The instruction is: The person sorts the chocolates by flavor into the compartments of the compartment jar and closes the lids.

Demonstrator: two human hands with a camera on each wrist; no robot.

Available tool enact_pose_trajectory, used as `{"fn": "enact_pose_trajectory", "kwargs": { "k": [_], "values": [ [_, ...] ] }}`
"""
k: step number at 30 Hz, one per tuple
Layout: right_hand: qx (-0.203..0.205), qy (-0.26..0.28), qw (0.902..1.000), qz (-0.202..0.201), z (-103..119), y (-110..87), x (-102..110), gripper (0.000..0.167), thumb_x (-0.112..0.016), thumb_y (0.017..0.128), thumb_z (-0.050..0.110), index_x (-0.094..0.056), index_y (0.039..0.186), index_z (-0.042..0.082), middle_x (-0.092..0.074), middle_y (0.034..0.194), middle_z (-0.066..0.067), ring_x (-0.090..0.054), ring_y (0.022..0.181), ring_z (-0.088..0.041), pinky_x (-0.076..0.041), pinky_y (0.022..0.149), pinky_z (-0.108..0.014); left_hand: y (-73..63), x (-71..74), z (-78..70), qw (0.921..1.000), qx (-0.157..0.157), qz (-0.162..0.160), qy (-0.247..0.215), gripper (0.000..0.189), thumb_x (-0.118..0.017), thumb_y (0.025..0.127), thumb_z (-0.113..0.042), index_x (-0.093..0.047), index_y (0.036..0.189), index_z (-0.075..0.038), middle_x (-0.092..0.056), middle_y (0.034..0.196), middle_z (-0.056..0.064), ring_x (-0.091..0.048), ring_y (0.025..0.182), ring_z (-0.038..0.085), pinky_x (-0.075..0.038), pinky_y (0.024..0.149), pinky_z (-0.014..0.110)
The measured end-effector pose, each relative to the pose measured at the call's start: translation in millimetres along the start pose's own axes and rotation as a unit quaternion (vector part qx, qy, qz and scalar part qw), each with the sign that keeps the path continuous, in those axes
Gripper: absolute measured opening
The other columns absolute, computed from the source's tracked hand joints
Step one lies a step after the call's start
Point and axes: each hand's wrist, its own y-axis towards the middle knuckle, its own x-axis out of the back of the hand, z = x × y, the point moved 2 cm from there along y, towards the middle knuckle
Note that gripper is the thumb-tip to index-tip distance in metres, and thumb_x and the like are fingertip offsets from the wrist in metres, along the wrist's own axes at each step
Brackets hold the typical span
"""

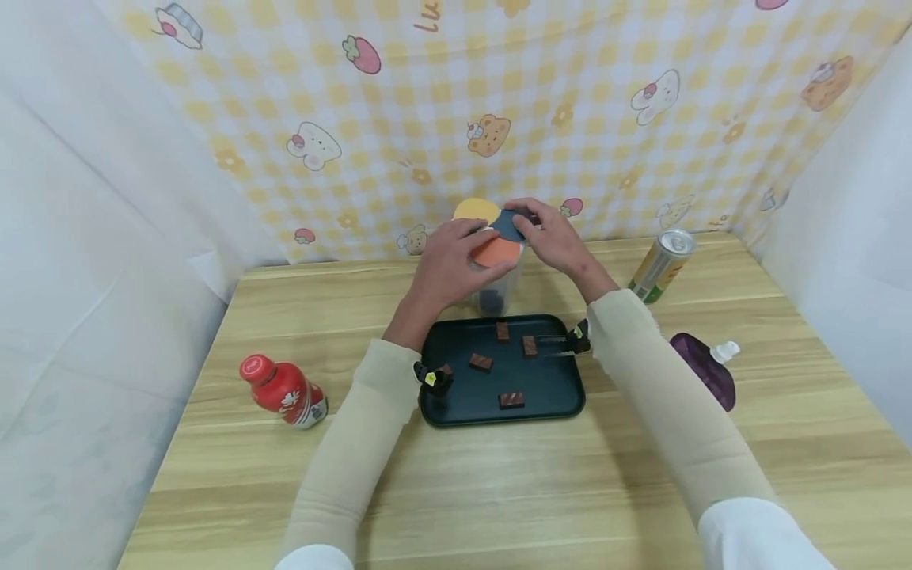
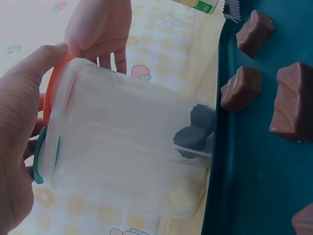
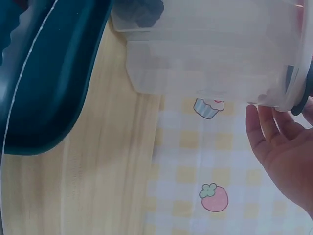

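The jar (image 1: 507,285) stands near the middle of the head view. The left hand (image 1: 450,265) grips its top; the right hand (image 1: 556,237) pinches its blue lid (image 1: 507,227). Below sits a tray (image 1: 463,408) with chocolates (image 1: 511,400); a red bottle (image 1: 288,392) is lower left.

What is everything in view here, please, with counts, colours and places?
Container: 1, translucent, behind tray
Lid: 1, multicoloured, atop container
Lumps: 3+, black/cream, in container
Tray: 1, dark green, centre
Chocolates: 5+, brown, on tray
Serrated item: 1, silvery, tray's right edge
Bottle: 1, red, left
Can: 1, yellow, right rear
Pouch: 1, purple, right
Table: 1, pale wood, beneath
Checked cloth: 1, yellow/white, behind
Sheets: 2, white, either side
Wrist cameras: 2, black, wrists
Sleeves: 2, beige, forearms
Left hand: 1, bare, on lid
Right hand: 1, bare, on lid
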Motion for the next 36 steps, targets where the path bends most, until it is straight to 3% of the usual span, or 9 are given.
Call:
{"fn": "enact_pose_trajectory", "kwargs": {
  "k": [8,12,17,20,24,27,32,36],
  "values": [
    [0.008,-0.045,0.9989,0.008,5.8,-8.8,5.4,0.042,-0.049,0.110,0.027,-0.053,0.148,0.009,-0.058,0.133,-0.016,-0.058,0.096,-0.033,-0.046,0.077,-0.042,-4.7,1.8,8.7,0.9988,0.013,0.006,-0.047,0.048,-0.066,0.096,-0.038,-0.068,0.138,-0.015,-0.057,0.147,0.008,-0.041,0.141,0.029,-0.016,0.123,0.047],
    [0.013,-0.073,0.9971,0.016,9.8,-14.6,6.5,0.041,-0.050,0.110,0.024,-0.050,0.145,0.004,-0.053,0.134,-0.021,-0.055,0.102,-0.034,-0.048,0.081,-0.045,-6.1,6.1,12.3,0.9971,0.017,0.022,-0.071,0.048,-0.060,0.096,-0.030,-0.066,0.141,-0.014,-0.053,0.150,0.009,-0.041,0.141,0.030,-0.026,0.119,0.047],
    [0.013,-0.093,0.9951,0.029,16.0,-20.4,7.8,0.041,-0.052,0.109,0.022,-0.049,0.140,-0.003,-0.048,0.138,-0.023,-0.055,0.116,-0.038,-0.049,0.095,-0.049,-5.0,13.5,14.9,0.9909,0.042,0.072,-0.106,0.048,-0.059,0.098,-0.029,-0.063,0.144,-0.016,-0.045,0.157,0.006,-0.036,0.145,0.029,-0.036,0.113,0.048],
    [0.006,-0.105,0.9937,0.037,20.0,-24.7,8.8,0.042,-0.055,0.107,0.025,-0.049,0.137,-0.004,-0.048,0.139,-0.022,-0.052,0.122,-0.039,-0.046,0.100,-0.051,-3.7,16.4,16.3,0.9870,0.054,0.098,-0.116,0.047,-0.062,0.100,-0.035,-0.063,0.144,-0.016,-0.042,0.159,0.004,-0.035,0.146,0.027,-0.038,0.111,0.047],
    [0.001,-0.136,0.9900,0.039,25.9,-30.0,8.6,0.043,-0.062,0.105,0.033,-0.052,0.130,0.000,-0.048,0.138,-0.020,-0.048,0.125,-0.038,-0.043,0.102,-0.051,-1.4,17.0,17.7,0.9874,0.049,0.108,-0.105,0.062,-0.068,0.097,-0.048,-0.059,0.148,-0.014,-0.042,0.160,0.005,-0.039,0.144,0.028,-0.045,0.105,0.044],
    [0.026,-0.170,0.9846,0.034,29.6,-32.6,6.7,0.041,-0.064,0.104,0.033,-0.054,0.126,0.000,-0.045,0.147,-0.022,-0.044,0.135,-0.037,-0.039,0.109,-0.050,-0.2,16.3,17.6,0.9885,0.044,0.109,-0.095,0.072,-0.071,0.094,-0.053,-0.054,0.152,-0.014,-0.040,0.161,0.005,-0.039,0.144,0.028,-0.047,0.103,0.043],
    [0.052,-0.195,0.9776,0.059,31.7,-36.7,1.7,0.053,-0.059,0.106,0.034,-0.046,0.147,0.002,-0.039,0.159,-0.020,-0.044,0.140,-0.034,-0.038,0.112,-0.048,-0.8,13.7,18.8,0.9868,0.048,0.124,-0.093,0.073,-0.070,0.096,-0.051,-0.048,0.156,-0.015,-0.034,0.165,0.004,-0.027,0.152,0.025,-0.035,0.116,0.045],
    [0.064,-0.196,0.9741,0.092,29.6,-36.5,1.1,0.066,-0.055,0.108,0.038,-0.034,0.160,0.004,-0.033,0.164,-0.017,-0.031,0.150,-0.031,-0.030,0.118,-0.049,-1.6,12.1,20.0,0.9860,0.050,0.129,-0.093,0.072,-0.067,0.098,-0.050,-0.045,0.158,-0.015,-0.032,0.166,0.003,-0.019,0.155,0.022,-0.024,0.121,0.047]
  ]
}}
